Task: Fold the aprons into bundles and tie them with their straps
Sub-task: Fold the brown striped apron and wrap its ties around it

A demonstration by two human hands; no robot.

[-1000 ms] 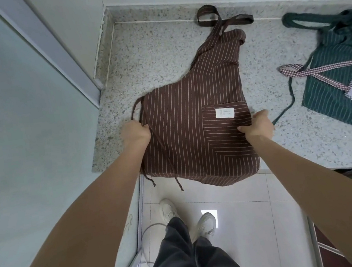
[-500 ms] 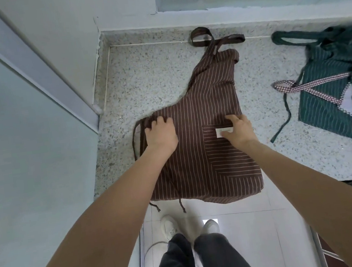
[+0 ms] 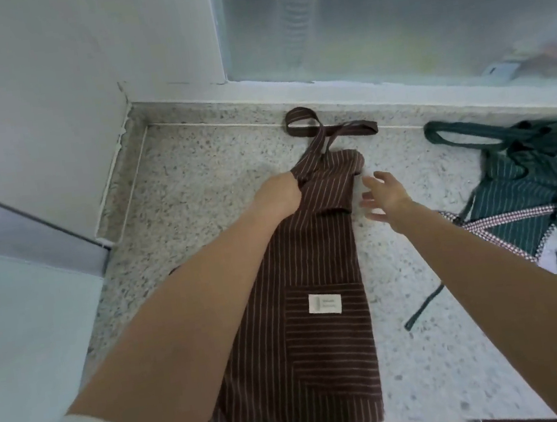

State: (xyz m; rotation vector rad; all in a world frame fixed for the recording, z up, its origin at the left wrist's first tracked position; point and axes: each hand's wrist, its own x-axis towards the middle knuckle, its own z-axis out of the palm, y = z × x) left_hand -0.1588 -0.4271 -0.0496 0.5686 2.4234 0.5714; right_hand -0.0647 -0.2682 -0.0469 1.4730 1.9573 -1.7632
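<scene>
A brown striped apron lies lengthwise on the speckled stone counter, folded into a long narrow strip, its pocket with a white label facing up. Its neck strap curls near the back wall. My left hand is closed on the upper left edge of the bib. My right hand hovers with spread fingers just right of the bib's top, holding nothing. The apron's lower end hangs over the counter's front edge.
A dark green striped apron lies crumpled at the right with a checked strap and a loose green tie trailing across the counter. A frosted window runs along the back; a wall meets the counter at the left.
The apron's left side has been folded over, making it a narrow strip. Both hands moved from the apron's middle up to the bib; the right hand came off the cloth.
</scene>
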